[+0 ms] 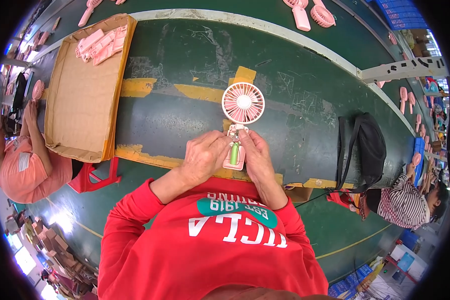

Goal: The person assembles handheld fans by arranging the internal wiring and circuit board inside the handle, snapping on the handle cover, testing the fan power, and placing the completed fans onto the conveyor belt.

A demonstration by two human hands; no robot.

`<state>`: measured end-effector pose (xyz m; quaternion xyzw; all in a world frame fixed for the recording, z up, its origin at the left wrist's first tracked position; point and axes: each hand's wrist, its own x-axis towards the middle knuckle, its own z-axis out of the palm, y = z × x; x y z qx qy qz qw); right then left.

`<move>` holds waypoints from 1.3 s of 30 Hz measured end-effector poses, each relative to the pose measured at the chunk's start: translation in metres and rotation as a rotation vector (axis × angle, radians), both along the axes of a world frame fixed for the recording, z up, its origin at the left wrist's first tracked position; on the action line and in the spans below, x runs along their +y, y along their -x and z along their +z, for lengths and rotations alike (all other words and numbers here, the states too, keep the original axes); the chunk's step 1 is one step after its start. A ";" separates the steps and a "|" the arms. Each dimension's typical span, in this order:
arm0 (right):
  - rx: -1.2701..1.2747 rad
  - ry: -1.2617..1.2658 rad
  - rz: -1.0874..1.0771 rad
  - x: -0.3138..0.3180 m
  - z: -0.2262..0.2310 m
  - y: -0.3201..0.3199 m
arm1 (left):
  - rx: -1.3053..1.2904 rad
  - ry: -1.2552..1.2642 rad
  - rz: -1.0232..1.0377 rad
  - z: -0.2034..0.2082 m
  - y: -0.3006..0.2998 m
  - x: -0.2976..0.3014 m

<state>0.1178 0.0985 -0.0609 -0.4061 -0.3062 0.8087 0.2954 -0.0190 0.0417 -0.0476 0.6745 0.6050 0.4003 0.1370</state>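
A small handheld fan (243, 102) with a pale round grille and pink blades lies in front of me at the near part of the bench. Its handle is opened up, showing a green cylindrical battery (234, 153) and small inner parts near the neck. My left hand (207, 154) pinches at the upper handle from the left; what its fingertips hold is too small to make out. From the other side, my right hand (257, 156) grips the handle, thumb along its edge.
A shallow cardboard tray (77, 110) at left holds several pink plastic parts (102, 45). A black bag (366, 145) lies at right. Beyond the metal rail (305, 40) are more pink fans (322, 16). People sit at both sides, one near a red stool (96, 177).
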 end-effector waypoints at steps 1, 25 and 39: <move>0.006 0.008 -0.010 0.000 0.001 0.000 | 0.007 0.033 0.007 0.003 -0.002 0.000; -0.021 -0.009 0.002 0.006 -0.002 -0.002 | 0.411 -0.063 0.601 0.041 0.216 0.060; 0.018 0.015 0.007 0.007 -0.004 0.000 | 0.859 0.184 1.086 0.013 0.333 0.108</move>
